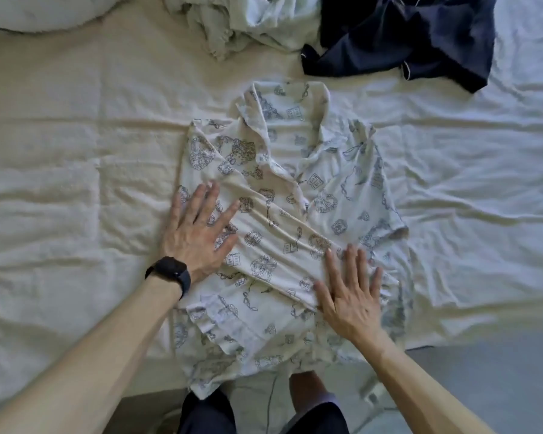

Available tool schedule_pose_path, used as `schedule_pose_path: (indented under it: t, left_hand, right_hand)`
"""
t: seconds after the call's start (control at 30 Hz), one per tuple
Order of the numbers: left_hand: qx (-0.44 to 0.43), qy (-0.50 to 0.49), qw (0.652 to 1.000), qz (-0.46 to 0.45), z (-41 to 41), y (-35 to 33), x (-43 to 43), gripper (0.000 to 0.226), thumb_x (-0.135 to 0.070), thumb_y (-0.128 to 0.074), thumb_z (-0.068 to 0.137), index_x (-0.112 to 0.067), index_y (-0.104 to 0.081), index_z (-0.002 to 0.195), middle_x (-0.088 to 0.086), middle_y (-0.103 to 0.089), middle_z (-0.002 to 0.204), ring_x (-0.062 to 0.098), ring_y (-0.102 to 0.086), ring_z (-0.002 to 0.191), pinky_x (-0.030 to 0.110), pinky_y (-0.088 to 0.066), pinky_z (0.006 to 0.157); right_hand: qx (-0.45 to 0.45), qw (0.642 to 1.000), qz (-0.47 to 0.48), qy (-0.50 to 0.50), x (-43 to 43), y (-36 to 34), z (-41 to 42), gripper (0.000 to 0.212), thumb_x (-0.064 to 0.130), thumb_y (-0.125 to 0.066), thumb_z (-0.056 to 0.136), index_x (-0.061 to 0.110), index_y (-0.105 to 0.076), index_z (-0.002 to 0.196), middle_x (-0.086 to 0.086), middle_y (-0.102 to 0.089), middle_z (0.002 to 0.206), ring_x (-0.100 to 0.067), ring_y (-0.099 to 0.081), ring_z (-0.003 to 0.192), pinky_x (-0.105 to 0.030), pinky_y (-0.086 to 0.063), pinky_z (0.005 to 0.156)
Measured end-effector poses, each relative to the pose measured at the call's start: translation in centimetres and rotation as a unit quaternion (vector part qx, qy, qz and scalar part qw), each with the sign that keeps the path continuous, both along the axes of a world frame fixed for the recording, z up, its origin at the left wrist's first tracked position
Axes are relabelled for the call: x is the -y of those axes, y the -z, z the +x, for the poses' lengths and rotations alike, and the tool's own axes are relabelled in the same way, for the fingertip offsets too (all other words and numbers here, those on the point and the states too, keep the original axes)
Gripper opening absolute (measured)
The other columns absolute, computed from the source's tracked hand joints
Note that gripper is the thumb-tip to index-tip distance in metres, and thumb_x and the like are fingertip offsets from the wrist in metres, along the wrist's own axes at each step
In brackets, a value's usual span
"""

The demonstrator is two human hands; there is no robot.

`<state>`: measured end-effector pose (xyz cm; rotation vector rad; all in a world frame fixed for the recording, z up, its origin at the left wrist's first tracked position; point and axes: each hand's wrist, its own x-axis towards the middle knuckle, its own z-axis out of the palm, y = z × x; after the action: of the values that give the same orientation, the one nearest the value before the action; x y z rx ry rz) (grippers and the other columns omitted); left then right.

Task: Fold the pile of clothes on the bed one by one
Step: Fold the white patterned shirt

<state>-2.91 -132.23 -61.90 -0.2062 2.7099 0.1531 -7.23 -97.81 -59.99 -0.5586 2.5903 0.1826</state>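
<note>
Early going, seemingly. Smoothing a white, blue-printed collared cotton shirt (295, 214), spread mid-bed (60, 183) with one side folded across. Pressing with left hand (198, 228) and right hand (351, 297), both flat, fingers straight, gripping nothing. Yet to fold: crumpled navy garment (405, 36), pale green cloth (248, 23).

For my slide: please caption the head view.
Left hand and right hand press a printed shirt flat on the bed.
</note>
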Motion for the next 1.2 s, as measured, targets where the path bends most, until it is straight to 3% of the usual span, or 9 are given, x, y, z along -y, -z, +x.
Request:
schedule_pose_path:
  t: [0.23, 0.4, 0.53, 0.63, 0.7, 0.8, 0.93, 1.0, 1.2]
  left_hand:
    - [0.059, 0.088, 0.994, 0.027, 7.5, -1.0, -10.2, 0.071, -0.074, 0.006, 0.090, -0.043, 0.031, 0.149, 0.000, 0.033, 0.161, 0.028, 0.032, 0.147, 0.057, 0.031, 0.110]
    - [-0.022, -0.172, 0.984, 0.037, 14.7, -2.7, -13.8, 0.074, -0.063, -0.032, 0.094, -0.041, -0.003, 0.159, 0.005, 0.013, 0.168, 0.027, 0.010, 0.154, 0.053, 0.014, 0.119]
    - [-0.130, -0.516, 0.842, 0.092, 20.6, -4.0, -17.1, 0.079, -0.038, -0.071, 0.087, -0.019, -0.031, 0.152, 0.017, -0.024, 0.158, 0.040, -0.028, 0.143, 0.054, -0.026, 0.115]
    - [-0.068, -0.674, 0.710, 0.193, 22.9, -3.1, -18.4, 0.084, -0.034, -0.077, 0.084, -0.017, -0.027, 0.149, 0.017, -0.034, 0.150, 0.039, -0.040, 0.134, 0.046, -0.037, 0.107]
    - [-0.002, -0.728, 0.637, 0.255, 23.4, -2.1, -18.2, 0.085, -0.038, -0.077, 0.086, -0.013, -0.028, 0.151, 0.013, -0.043, 0.148, 0.035, -0.047, 0.132, 0.040, -0.040, 0.105]
    - [0.067, -0.704, 0.664, 0.243, 23.8, -0.8, -17.3, 0.067, -0.048, -0.073, 0.086, -0.012, -0.051, 0.137, 0.004, -0.060, 0.130, 0.033, -0.057, 0.121, 0.040, -0.046, 0.097]
    - [0.062, -0.666, 0.706, 0.234, 23.9, -0.3, -17.7, 0.030, -0.040, -0.071, 0.088, -0.017, -0.061, 0.105, 0.004, -0.068, 0.101, 0.028, -0.064, 0.089, 0.035, -0.045, 0.079]
    - [0.019, -0.660, 0.705, 0.261, 24.4, -0.9, -18.4, 0.029, -0.033, -0.074, 0.087, -0.014, -0.062, 0.105, 0.004, -0.066, 0.100, 0.028, -0.065, 0.092, 0.037, -0.048, 0.082]
    - [-0.029, -0.686, 0.655, 0.314, 28.3, -4.4, -18.9, 0.020, -0.029, -0.074, 0.091, -0.014, -0.066, 0.101, 0.004, -0.070, 0.099, 0.017, -0.064, 0.076, 0.030, -0.054, 0.066]
  right_hand:
    - [0.008, 1.000, -0.004, -0.003, -3.4, -0.3, 3.4, 0.075, 0.072, -0.010, 0.100, 0.036, 0.014, 0.160, -0.003, 0.028, 0.167, -0.025, 0.024, 0.154, -0.062, 0.008, 0.122]
    - [-0.048, 0.986, -0.106, 0.118, -7.3, -1.2, 5.2, 0.084, 0.071, -0.033, 0.095, 0.033, -0.001, 0.163, -0.003, 0.012, 0.170, -0.023, 0.010, 0.157, -0.042, 0.020, 0.121]
    - [-0.023, 0.893, -0.185, 0.410, -12.9, -1.5, 8.3, 0.088, 0.052, -0.067, 0.090, 0.023, -0.017, 0.157, -0.013, -0.017, 0.164, -0.035, -0.019, 0.150, -0.056, -0.016, 0.121]
    - [0.062, 0.808, -0.231, 0.538, -16.6, -1.4, 8.9, 0.095, 0.041, -0.076, 0.086, 0.015, -0.019, 0.158, -0.017, -0.036, 0.156, -0.038, -0.032, 0.145, -0.052, -0.026, 0.120]
    - [0.093, 0.805, -0.244, 0.533, -18.5, -1.3, 8.7, 0.098, 0.040, -0.079, 0.084, 0.017, -0.019, 0.159, -0.016, -0.039, 0.156, -0.038, -0.035, 0.144, -0.051, -0.029, 0.119]
    - [0.099, 0.829, -0.212, 0.508, -20.2, -0.6, 7.7, 0.093, 0.048, -0.079, 0.083, 0.016, -0.030, 0.155, -0.019, -0.036, 0.155, -0.038, -0.035, 0.143, -0.051, -0.030, 0.119]
    - [0.157, 0.800, -0.252, 0.521, -21.2, 0.6, 6.7, 0.038, 0.042, -0.076, 0.088, 0.008, -0.068, 0.104, -0.001, -0.063, 0.091, -0.024, -0.058, 0.093, -0.039, -0.048, 0.082]
    - [0.145, 0.805, -0.263, 0.512, -21.4, 0.7, 7.1, 0.020, 0.035, -0.072, 0.090, 0.015, -0.067, 0.087, -0.001, -0.065, 0.084, -0.025, -0.060, 0.086, -0.045, -0.053, 0.083]
    - [0.145, 0.772, -0.315, 0.533, -21.8, -1.8, 8.9, 0.023, 0.025, -0.065, 0.098, 0.009, -0.055, 0.111, 0.001, -0.061, 0.095, -0.024, -0.062, 0.094, -0.047, -0.056, 0.090]
